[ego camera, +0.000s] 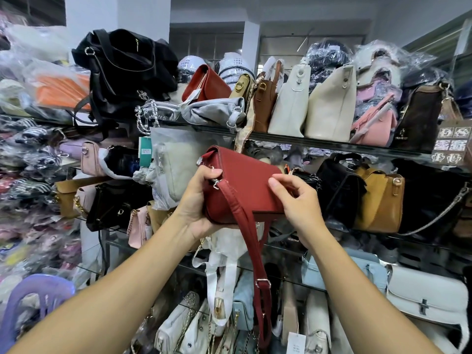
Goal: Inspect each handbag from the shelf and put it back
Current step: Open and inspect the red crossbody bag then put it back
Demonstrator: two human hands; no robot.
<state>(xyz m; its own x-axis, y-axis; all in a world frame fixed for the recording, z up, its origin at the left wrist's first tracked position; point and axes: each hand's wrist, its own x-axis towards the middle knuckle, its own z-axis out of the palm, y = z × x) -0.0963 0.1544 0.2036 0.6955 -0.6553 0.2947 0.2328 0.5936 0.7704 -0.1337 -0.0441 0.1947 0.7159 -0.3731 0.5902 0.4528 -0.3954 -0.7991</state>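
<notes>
Shelves (319,142) of glass run across my feed from left to right, crowded with bags, many in clear plastic. Nearer to me, in front of the middle tier and about centre, a red handbag (245,182) is held up off the shelving with its flap side facing the camera, its left end higher than its right.

The left hand (200,203) grips the bag's left end, thumb laid over the top edge by a silver clasp (216,184) and the palm cupped beneath; I cannot see its other fingers behind the bag. The right hand (297,200) is at the right end, with thumb and forefinger pinched together on the flap's edge and the remaining fingers curled loosely below. Both forearms reach in from the near edge of the view.

From the clasp a red strap (251,246) hangs straight down in a long loop, carrying a small metal buckle (263,283), and dangles in front of the pale bags on the lowest tier.

On the top tier, far from me, I make out a second red bag (208,84) leaning left of centre, a black backpack (122,72) further left, and two cream totes (329,108) to the right. A tan bag (380,200) sits on the middle tier just right of the right hand. A purple stool (33,297) shows at near left.
</notes>
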